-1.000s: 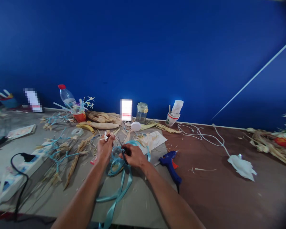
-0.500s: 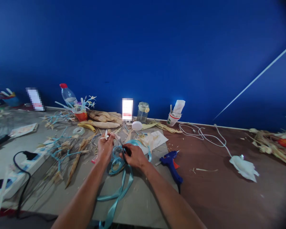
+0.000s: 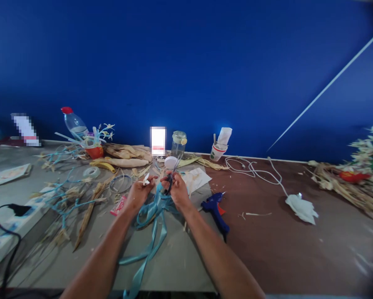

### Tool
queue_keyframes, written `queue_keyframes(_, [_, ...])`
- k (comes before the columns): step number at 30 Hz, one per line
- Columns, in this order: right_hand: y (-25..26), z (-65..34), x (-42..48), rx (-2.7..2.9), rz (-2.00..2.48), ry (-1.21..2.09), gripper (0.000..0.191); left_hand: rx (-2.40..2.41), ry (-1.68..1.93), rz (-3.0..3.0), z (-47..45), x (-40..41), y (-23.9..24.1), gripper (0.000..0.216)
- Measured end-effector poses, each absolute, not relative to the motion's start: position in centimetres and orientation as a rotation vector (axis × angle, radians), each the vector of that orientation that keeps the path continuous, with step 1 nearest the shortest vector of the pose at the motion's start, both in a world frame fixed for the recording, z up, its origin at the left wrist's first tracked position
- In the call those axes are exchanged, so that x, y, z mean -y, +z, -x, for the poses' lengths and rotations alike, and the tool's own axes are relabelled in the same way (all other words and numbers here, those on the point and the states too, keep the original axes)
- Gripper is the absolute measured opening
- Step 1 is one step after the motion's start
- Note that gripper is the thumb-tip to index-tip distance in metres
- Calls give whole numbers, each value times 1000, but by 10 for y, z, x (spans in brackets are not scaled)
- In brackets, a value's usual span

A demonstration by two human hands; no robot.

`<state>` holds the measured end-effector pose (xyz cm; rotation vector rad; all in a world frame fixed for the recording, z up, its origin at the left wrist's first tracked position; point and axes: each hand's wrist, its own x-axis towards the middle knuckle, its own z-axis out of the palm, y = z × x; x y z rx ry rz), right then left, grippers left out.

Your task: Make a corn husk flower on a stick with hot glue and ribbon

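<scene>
My left hand (image 3: 137, 193) is closed in a pinch on a small white flower piece (image 3: 146, 180) held above the table. My right hand (image 3: 176, 190) is closed round black-handled scissors (image 3: 170, 182), whose blades point up and away toward the jar. A long light-blue ribbon (image 3: 151, 232) hangs from between my two hands and trails over the grey table (image 3: 174, 265) toward its near edge. The hands are close together, a little apart.
A blue glue gun (image 3: 215, 209) lies just right of my right arm. Dried husks and blue-wrapped stems (image 3: 71, 199) are strewn at the left. A plastic bottle (image 3: 72, 122), a glass jar (image 3: 177, 144), a paper cup (image 3: 218, 152) and a white cable (image 3: 254, 172) line the back.
Both hands have risen off the table with the ribbon lifted between them. The scissors now point upward. The view has shifted slightly to the right.
</scene>
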<state>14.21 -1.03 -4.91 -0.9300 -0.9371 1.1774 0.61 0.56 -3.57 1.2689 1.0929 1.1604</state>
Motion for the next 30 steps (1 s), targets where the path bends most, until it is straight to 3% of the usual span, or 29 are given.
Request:
queue_keyframes(7, [-47, -143, 10, 913, 990, 1181, 41, -1030, 1041, -1243, -15, 2, -35, 48])
queue_keyframes(14, [-46, -150, 4, 842, 1057, 995, 38, -970, 890, -1190, -19, 6, -36, 27])
queue_keyframes(30, [-53, -151, 4, 862, 1006, 1039, 38, -972, 891, -1111, -15, 4, -41, 29])
